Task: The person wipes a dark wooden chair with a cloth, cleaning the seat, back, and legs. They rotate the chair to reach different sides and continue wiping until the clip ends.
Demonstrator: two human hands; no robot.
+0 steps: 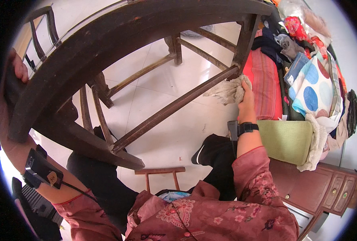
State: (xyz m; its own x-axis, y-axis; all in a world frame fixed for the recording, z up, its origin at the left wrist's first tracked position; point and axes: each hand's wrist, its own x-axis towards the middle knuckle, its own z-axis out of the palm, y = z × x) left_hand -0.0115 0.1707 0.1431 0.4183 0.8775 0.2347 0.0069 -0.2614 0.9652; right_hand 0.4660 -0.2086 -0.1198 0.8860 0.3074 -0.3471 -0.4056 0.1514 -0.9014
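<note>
A dark wooden table frame [97, 48] lies tilted before me, with its legs and stretchers showing. My right hand [246, 95] grips a crumpled beige cloth [229, 90] against the foot of a leg [247, 45], where a long stretcher [175, 108] joins it. At the far left, my left hand [19, 67] rests on the outer edge of the frame, its fingers curled over the wood; the rest of that hand is mostly hidden behind the frame. Each wrist carries a strapped black device.
Clothes and fabrics, a spotted cloth [312, 86] among them, are heaped at the right beside a red striped cushion [261, 87] and a green pad [283, 138]. A reddish-brown cabinet [304, 186] stands lower right. A small wooden stool [160, 171] is close to my body; a chair [50, 27] is upper left.
</note>
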